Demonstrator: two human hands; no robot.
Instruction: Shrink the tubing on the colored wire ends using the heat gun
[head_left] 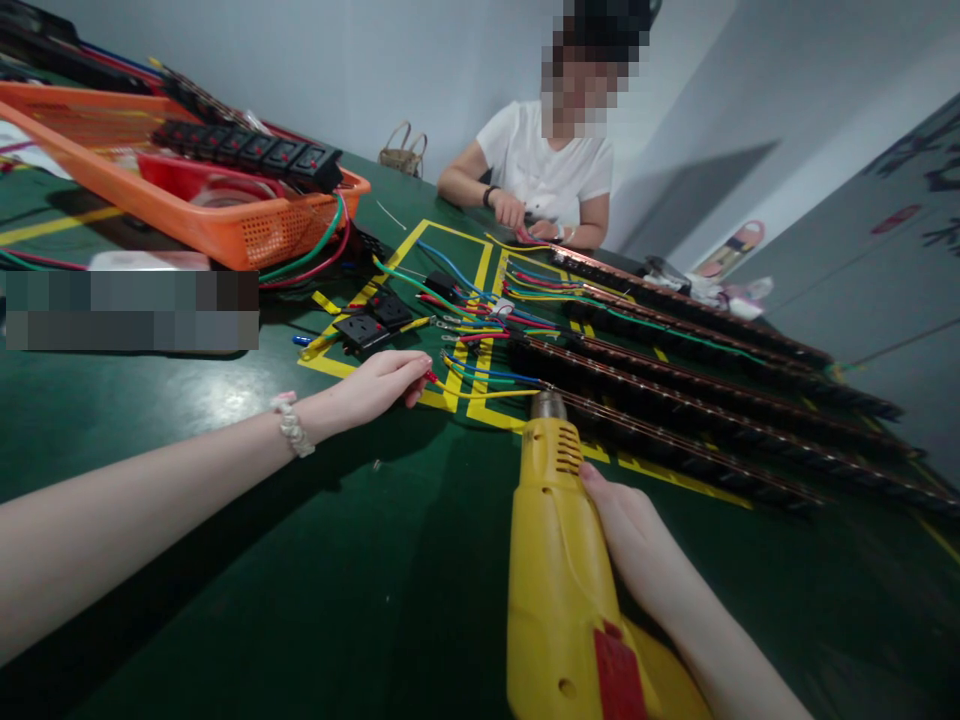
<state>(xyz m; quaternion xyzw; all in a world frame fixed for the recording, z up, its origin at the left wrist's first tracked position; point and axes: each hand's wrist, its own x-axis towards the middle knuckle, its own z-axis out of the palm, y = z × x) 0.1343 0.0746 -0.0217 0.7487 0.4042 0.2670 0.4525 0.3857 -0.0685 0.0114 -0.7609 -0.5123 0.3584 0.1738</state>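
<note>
My right hand (630, 515) is wrapped round a yellow heat gun (559, 560), whose metal nozzle points away from me at the wires of the nearest strip. Between the fingertips of my left hand (386, 390) I pinch the red-tipped end of a yellow wire (484, 393). That wire runs right, to the near end of a long black strip (675, 440) with copper bars along it. Blue and green wires (487, 372) come off the same strip, just beyond the yellow one. The heat gun's handle is mostly hidden.
More long strips (720, 350) lie side by side at the right. Black socket modules (367, 325) stand beyond my left hand. An orange basket (255, 235) holds a row of black sockets at the left. Across the green table (315, 600), a person (544, 170) handles wires.
</note>
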